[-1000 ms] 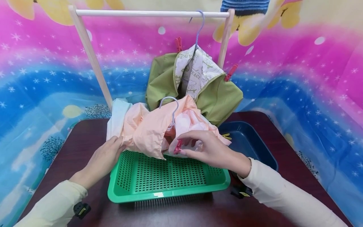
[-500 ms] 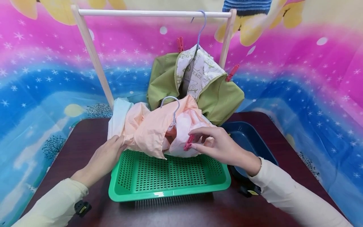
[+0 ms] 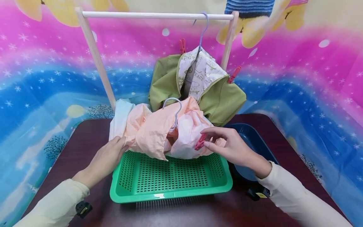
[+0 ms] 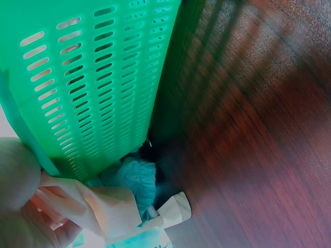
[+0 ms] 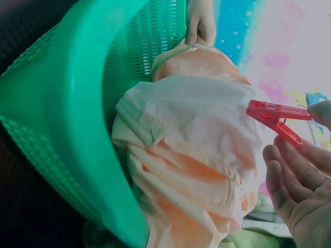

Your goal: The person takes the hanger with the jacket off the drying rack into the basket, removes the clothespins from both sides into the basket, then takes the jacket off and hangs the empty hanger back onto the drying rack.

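You work at a dark wooden table (image 3: 85,138) ringed by a bright starry backdrop (image 3: 42,72), with a wooden rail (image 3: 153,14) behind carrying a green jacket (image 3: 221,97). Your right hand (image 3: 232,146) pinches a pink peg (image 3: 200,142) beside the peach garment (image 3: 153,129) heaped over the green basket (image 3: 170,179). Your left hand (image 3: 106,156) grips that garment's edge. A blue tray (image 3: 255,138) sits to the right.

green jacket (image 3: 219,96) hangs on far wooden rack (image 3: 158,14) | two pink pegs on its shoulders | blue tray (image 3: 256,138) right on dark bench (image 3: 85,138) | colourful backdrop behind
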### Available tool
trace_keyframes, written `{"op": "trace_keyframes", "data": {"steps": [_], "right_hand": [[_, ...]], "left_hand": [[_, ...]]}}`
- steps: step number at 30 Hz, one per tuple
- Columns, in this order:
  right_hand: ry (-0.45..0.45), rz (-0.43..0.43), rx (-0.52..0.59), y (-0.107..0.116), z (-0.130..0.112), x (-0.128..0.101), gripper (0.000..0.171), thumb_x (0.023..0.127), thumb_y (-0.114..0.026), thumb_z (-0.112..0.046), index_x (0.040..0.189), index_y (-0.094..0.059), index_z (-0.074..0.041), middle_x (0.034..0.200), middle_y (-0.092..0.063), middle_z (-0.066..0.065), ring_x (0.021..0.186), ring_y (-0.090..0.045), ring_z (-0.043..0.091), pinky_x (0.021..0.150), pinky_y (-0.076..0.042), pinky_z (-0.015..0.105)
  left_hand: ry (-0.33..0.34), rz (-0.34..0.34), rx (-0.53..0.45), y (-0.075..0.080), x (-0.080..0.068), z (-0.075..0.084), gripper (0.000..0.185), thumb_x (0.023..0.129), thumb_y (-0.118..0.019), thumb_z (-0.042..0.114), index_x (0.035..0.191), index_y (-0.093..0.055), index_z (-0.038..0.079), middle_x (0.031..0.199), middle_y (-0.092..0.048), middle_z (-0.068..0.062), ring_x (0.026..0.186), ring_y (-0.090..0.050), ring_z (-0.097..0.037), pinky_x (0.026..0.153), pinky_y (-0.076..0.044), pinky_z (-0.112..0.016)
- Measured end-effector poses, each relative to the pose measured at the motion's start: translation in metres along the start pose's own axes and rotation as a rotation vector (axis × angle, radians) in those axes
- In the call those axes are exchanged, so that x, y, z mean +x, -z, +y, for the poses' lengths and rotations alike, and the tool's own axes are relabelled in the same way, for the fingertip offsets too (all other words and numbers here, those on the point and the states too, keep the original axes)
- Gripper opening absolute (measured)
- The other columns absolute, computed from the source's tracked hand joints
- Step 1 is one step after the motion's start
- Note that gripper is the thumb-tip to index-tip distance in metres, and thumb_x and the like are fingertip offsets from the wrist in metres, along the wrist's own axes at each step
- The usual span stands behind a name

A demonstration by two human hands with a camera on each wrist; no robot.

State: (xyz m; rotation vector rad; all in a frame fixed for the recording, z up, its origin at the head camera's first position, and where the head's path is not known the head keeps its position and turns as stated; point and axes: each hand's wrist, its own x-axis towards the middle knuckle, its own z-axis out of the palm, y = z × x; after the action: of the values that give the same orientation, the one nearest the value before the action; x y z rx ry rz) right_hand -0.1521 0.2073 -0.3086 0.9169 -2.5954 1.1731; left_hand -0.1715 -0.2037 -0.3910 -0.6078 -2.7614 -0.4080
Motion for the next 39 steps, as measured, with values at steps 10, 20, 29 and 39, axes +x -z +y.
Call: {"op": "trace_keyframes", "data": {"steps": [10, 20, 29, 39], "right_hand": [[-0.028, 0.037, -0.030, 0.011, 0.014, -0.008, 0.029, 0.094, -0.070, -0.008, 0.123, -0.070, -0.010, 0.104, -0.075, 0.000, 0.087, -0.065, 0.004, 0.074, -0.055, 0.024], [-0.050, 0.061, -0.022, 0.024, 0.028, -0.015, 0.030, 0.097, -0.065, -0.006, 0.127, -0.067, -0.004, 0.117, -0.074, 0.009, 0.098, -0.067, -0.003, 0.083, -0.054, 0.017], [-0.051, 0.091, -0.018, 0.034, 0.037, -0.017, 0.028, 0.099, -0.063, -0.009, 0.126, -0.067, -0.002, 0.114, -0.074, 0.012, 0.097, -0.068, 0.002, 0.082, -0.053, 0.016], [-0.078, 0.091, -0.071, 0.047, 0.046, -0.024, 0.028, 0.099, -0.062, -0.006, 0.127, -0.067, -0.007, 0.113, -0.074, 0.011, 0.094, -0.067, -0.003, 0.080, -0.052, 0.014]], "left_hand": [[-0.014, 0.020, 0.005, -0.002, 0.000, -0.001, 0.011, 0.098, -0.066, 0.014, 0.106, -0.059, 0.011, 0.087, -0.056, -0.004, 0.071, -0.049, -0.015, 0.060, -0.043, -0.030], [-0.053, 0.062, 0.029, -0.002, 0.000, -0.002, 0.013, 0.096, -0.068, 0.011, 0.106, -0.060, 0.007, 0.084, -0.055, -0.005, 0.067, -0.047, -0.016, 0.058, -0.040, -0.031], [-0.041, 0.053, 0.031, -0.001, 0.001, -0.001, 0.011, 0.097, -0.066, 0.012, 0.102, -0.058, 0.007, 0.082, -0.052, -0.004, 0.065, -0.043, -0.014, 0.057, -0.037, -0.029], [-0.037, 0.041, 0.032, -0.001, 0.001, -0.001, 0.011, 0.097, -0.066, 0.012, 0.104, -0.059, 0.006, 0.083, -0.054, -0.005, 0.067, -0.046, -0.016, 0.058, -0.039, -0.030]]}}
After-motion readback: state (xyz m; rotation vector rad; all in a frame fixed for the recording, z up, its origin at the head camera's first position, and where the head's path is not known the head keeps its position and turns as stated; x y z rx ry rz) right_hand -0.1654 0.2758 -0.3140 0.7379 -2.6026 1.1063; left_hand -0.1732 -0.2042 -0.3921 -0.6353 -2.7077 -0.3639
